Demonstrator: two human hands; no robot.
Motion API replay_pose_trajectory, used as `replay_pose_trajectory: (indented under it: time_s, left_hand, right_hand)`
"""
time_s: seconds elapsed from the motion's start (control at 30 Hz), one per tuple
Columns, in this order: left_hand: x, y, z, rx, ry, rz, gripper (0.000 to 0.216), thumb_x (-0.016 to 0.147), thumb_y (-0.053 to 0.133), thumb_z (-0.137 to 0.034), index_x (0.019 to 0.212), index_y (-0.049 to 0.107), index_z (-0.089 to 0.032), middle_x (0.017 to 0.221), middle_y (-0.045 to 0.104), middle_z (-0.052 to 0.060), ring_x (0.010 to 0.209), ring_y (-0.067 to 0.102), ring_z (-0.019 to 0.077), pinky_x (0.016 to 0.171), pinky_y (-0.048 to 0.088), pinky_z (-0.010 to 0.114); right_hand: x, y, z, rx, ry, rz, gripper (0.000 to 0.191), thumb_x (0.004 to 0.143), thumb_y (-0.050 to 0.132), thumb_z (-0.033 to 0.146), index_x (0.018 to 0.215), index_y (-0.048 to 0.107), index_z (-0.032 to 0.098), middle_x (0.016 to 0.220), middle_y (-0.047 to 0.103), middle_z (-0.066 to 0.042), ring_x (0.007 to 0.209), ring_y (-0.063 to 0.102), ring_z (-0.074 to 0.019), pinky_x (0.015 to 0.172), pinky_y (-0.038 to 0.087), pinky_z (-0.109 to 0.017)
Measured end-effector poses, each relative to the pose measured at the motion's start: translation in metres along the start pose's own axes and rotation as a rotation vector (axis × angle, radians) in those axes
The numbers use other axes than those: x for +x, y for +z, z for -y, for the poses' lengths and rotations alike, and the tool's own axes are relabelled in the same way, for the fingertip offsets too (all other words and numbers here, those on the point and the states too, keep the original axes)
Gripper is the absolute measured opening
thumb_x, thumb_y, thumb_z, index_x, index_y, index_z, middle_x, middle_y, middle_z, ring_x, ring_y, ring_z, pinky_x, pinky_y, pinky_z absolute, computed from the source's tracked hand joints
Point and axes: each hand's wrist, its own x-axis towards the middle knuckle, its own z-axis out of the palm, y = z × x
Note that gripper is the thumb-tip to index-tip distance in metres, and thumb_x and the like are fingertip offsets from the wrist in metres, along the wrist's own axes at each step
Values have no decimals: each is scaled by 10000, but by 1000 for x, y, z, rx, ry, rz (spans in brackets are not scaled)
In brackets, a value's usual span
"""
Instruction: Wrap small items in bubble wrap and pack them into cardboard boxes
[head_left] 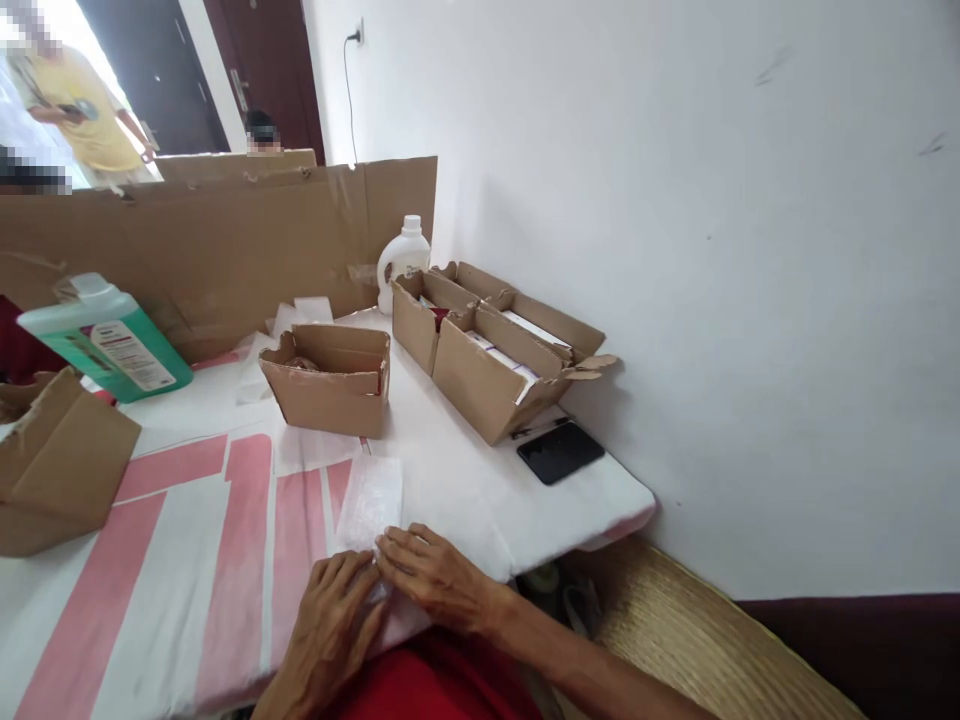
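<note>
Both hands press flat on the near end of a bubble-wrap sheet [369, 510] at the table [465, 480] edge, the left hand [334, 620] and right hand [431, 575] side by side with fingertips touching, fingers spread rather than gripping. Just beyond the sheet stands an open carton [330, 378]. Farther right are two more boxes [495, 350] and a phone [560, 452]; a green bottle [105, 340] lies far to the left.

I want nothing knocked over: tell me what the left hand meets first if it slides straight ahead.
Probably the bubble-wrap sheet the left hand already touches, then the small open carton; depth is unclear.
</note>
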Motion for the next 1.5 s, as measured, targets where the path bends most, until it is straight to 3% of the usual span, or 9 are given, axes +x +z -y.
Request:
replay_pose_trajectory:
  time_s: [0.2, 0.33, 0.53, 0.67, 1.0, 1.13, 1.27, 1.4, 1.5]
  left_hand:
    - [30, -20, 28, -383, -306, -35, 211, 928, 574, -386, 993, 718, -247, 998, 743, 79, 931, 704, 216, 825, 582, 383]
    - [82, -17, 71, -403, -499, -45, 441, 875, 577, -458, 1210, 628, -176, 1072, 712, 115, 816, 698, 201, 703, 575, 361]
    - [134, -10, 93, -501, -547, 218, 469, 749, 691, -449, 1096, 683, -134, 706, 651, 8, 593, 585, 158, 547, 451, 273]
    - [137, -20, 91, -594, -545, 379, 431, 714, 719, -536, 922, 724, -159, 725, 654, 3, 653, 573, 163, 591, 435, 271]
    - [124, -17, 96, -450, -595, 309, 339, 755, 677, -524, 732, 643, -187, 672, 596, -18, 629, 522, 151, 583, 395, 265]
    - [116, -22, 91, -320, -562, 151, 337, 767, 679, -435, 1007, 681, -199, 941, 689, 50, 768, 616, 205, 740, 506, 354]
    - [72, -46, 65, -287, -444, 37, 378, 885, 583, -382, 1232, 639, -241, 1285, 632, 105, 1206, 583, 279, 1057, 452, 475]
    - [2, -63, 32, -579, -278, 302, 374, 949, 487, -325, 1297, 617, -286, 1255, 687, 83, 1192, 634, 259, 1042, 512, 443]
    - [-33, -55, 18, -543, -306, 264, 562, 896, 569, -295, 1451, 486, -298, 1415, 606, 98, 1290, 587, 280, 1070, 511, 446]
  right_hand:
    - [-4, 20, 18, 18, 73, -152, 258, 1033, 437, 108, 1185, 645, 121, 1145, 741, -137, 1145, 679, -253, 895, 594, -385]
    - [-14, 22, 21, 88, 96, -240, 281, 1031, 411, 100, 1178, 646, 59, 1193, 727, -173, 1227, 651, -264, 1022, 580, -373]
    - [-34, 22, 27, 262, 148, -266, 352, 1006, 375, 68, 1267, 607, 21, 1270, 682, -244, 1410, 490, -291, 1092, 547, -441]
    - [-38, 23, 27, 307, 159, -286, 346, 995, 391, 56, 1259, 613, 29, 1256, 684, -249, 1443, 443, -295, 1104, 536, -457]
    - [-33, 20, 24, 254, 119, -286, 275, 997, 454, 55, 1197, 642, 53, 1207, 720, -180, 1372, 530, -281, 1049, 570, -413]
    - [-32, 22, 25, 282, 162, -287, 255, 999, 479, 81, 1192, 645, 91, 1187, 735, -155, 1284, 604, -262, 997, 590, -400]
    - [-32, 22, 26, 366, 231, -265, 356, 961, 433, 42, 1244, 627, 136, 1204, 733, -139, 1255, 622, -241, 991, 581, -406]
    - [-28, 20, 25, 466, 303, -264, 425, 925, 423, 34, 1278, 610, 180, 1183, 731, -129, 1180, 654, -234, 982, 576, -422]
    - [-24, 16, 25, 540, 323, -307, 392, 936, 447, 51, 1263, 609, 195, 1151, 729, -119, 1139, 658, -237, 971, 576, -425]
